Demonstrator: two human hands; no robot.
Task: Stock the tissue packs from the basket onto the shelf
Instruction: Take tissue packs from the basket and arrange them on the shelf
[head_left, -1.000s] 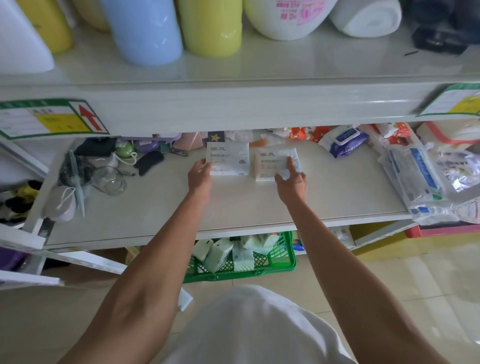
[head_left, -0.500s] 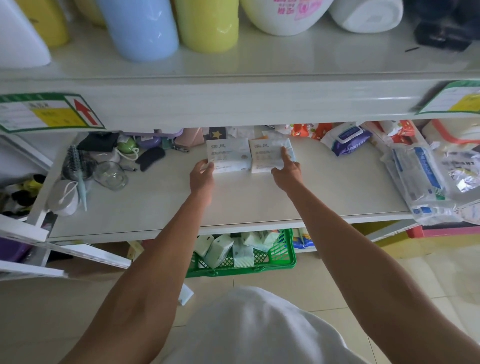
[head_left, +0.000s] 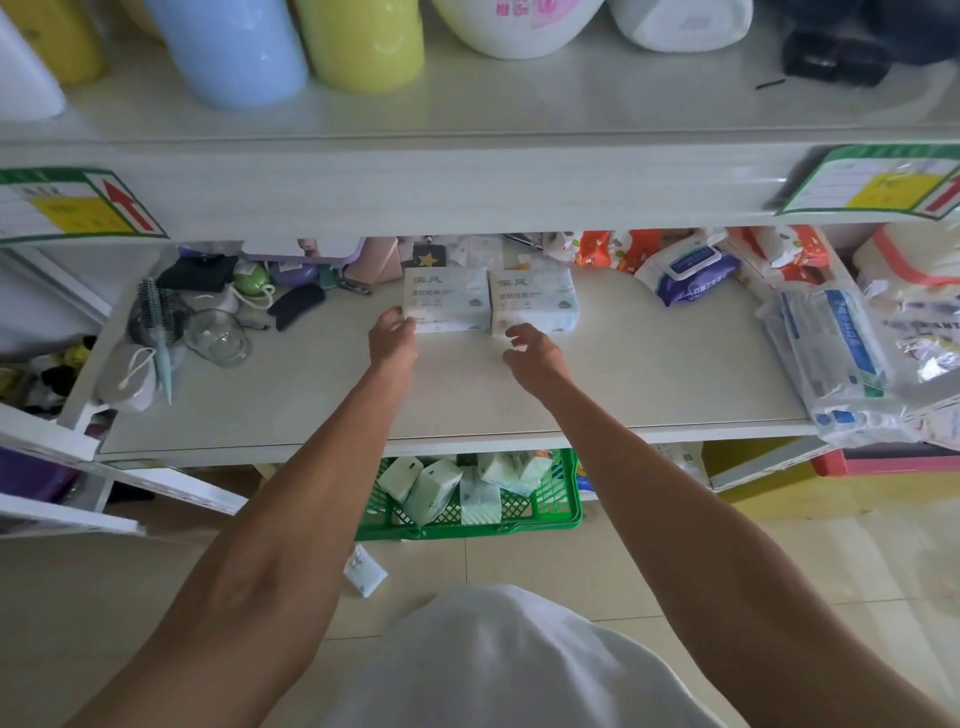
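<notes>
Two white tissue packs lie side by side at the back of the middle shelf (head_left: 467, 415): the left pack (head_left: 447, 299) and the right pack (head_left: 535, 301). My left hand (head_left: 392, 338) touches the front left corner of the left pack. Just in front of the right pack hovers my right hand (head_left: 530, 353), fingers loosely curled and holding nothing. Below the shelf, a green basket (head_left: 550, 512) on the floor holds several more tissue packs (head_left: 434, 486).
A hairbrush (head_left: 156, 332), a glass (head_left: 218, 338) and small items crowd the shelf's left side. A wet-wipes pack (head_left: 691, 273) and plastic-wrapped goods (head_left: 831, 358) fill the right. Colourful bottles stand on the upper shelf. One small pack (head_left: 363, 571) lies on the tiled floor.
My right hand has let go of the right pack and drawn back toward me. My left hand slid back to the left pack's front corner. Both packs stay put.
</notes>
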